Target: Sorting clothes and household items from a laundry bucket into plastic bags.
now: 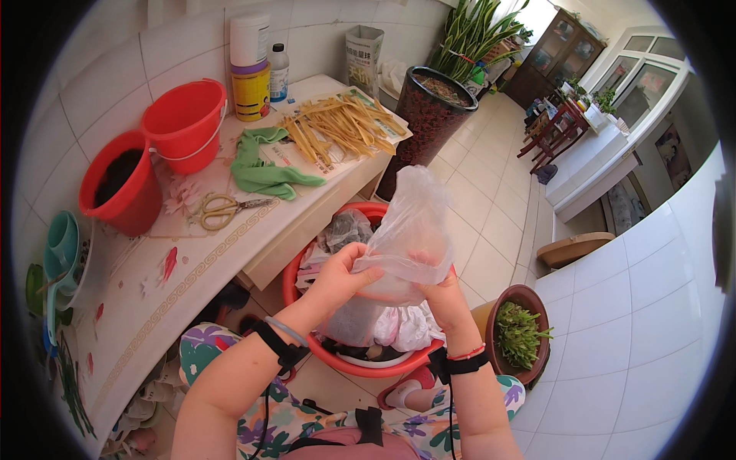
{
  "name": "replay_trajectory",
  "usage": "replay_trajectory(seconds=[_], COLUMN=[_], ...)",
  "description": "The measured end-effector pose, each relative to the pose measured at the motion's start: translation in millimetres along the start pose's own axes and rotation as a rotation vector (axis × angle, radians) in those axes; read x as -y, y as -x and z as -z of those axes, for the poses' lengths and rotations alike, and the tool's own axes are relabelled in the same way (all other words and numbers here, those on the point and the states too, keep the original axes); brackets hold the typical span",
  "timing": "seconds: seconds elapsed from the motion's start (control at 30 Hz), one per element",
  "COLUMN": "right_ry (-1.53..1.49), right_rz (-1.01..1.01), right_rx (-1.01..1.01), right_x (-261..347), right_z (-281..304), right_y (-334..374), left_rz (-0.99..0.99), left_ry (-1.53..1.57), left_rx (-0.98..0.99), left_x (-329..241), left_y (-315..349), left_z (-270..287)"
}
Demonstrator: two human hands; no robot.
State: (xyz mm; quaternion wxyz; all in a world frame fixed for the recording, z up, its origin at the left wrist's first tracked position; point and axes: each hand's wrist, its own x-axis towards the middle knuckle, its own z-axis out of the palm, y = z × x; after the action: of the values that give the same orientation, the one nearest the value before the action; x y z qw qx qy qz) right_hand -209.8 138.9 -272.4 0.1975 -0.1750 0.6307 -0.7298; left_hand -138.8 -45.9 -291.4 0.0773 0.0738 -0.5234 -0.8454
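A clear plastic bag (410,230) is stretched between my hands at the centre of the head view. My left hand (346,270) pinches its left edge between thumb and fingers. Opposite, my right hand (443,295) grips the right edge, with part of its fingers behind the film. The bag's upper end stands up loosely, and its lower part hangs down. Under it sits a large red plastic basin (383,370) between my knees. White crumpled bags (410,326) and dark bits lie in the basin, partly hidden by the bag and my arms.
On the table (165,295) at left stand two red buckets (184,126), one with dark soil. Scissors (221,211), a green cloth (264,172) and dried yellowish strips (337,126) lie there too. A tall dark planter (429,115) stands ahead; a brown pot (540,337) with a green plant is right.
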Motion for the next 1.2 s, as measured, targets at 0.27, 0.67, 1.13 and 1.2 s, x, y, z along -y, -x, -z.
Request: replay_trajectory(seconds=[0.27,0.67,1.13,1.2], right_ry=[-0.254,-0.354,0.268,0.484], right_rz=[-0.039,-0.154,0.256,0.375], right_rx=[-0.026,-0.059,-0.289,-0.309], right_x=[-3.3,-3.5,20.4,36.2], right_z=[11.8,-43.1,11.2,0.9], right_y=[-3.6,0.0,-16.1,0.6], left_rz=[0.026,0.048,0.304,0.379], left_ry=[0.062,-0.119,-0.318,-0.335], left_rx=[0.059,0.223,0.375,0.357], left_x=[-7.3,24.6,54.9,45.7], left_y=[0.4,14.3,0.5,1.1], left_z=[9.2,-6.7,18.6,21.5])
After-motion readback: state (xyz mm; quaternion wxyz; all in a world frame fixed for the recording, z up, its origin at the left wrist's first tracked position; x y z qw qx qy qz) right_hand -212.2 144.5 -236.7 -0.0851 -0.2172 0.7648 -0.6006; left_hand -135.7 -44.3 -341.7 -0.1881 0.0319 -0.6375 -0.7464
